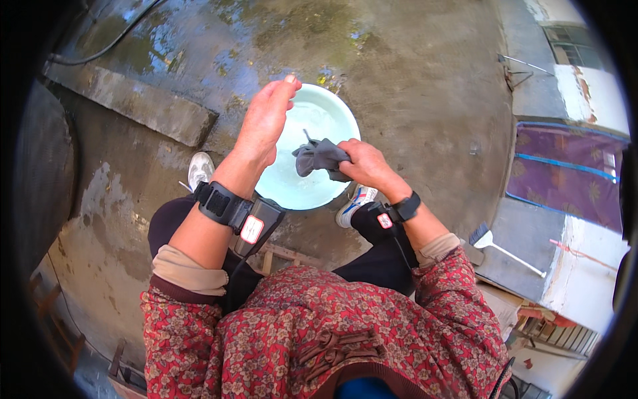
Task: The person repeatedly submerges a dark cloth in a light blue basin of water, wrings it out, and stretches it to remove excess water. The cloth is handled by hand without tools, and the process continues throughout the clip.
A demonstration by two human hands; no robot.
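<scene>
A pale green basin (339, 104) holding clear water stands on the wet ground between my feet. My right hand (366, 162) is closed around one end of a grey wet cloth (323, 155), whose bunched part hangs over the water. My left hand (271, 112) is raised at the basin's left rim, with nothing seen in it. Its fingers point away from me and lie close together, partly hidden by the thumb side. Both wrists wear black straps with small devices.
A concrete slab (149, 107) lies at the left, with a dark hose (114, 45) beyond it. On the right, a broom (508, 254) leans near the wall, below a purple curtain (563, 174). A wooden stool (284, 257) is partly visible beneath me.
</scene>
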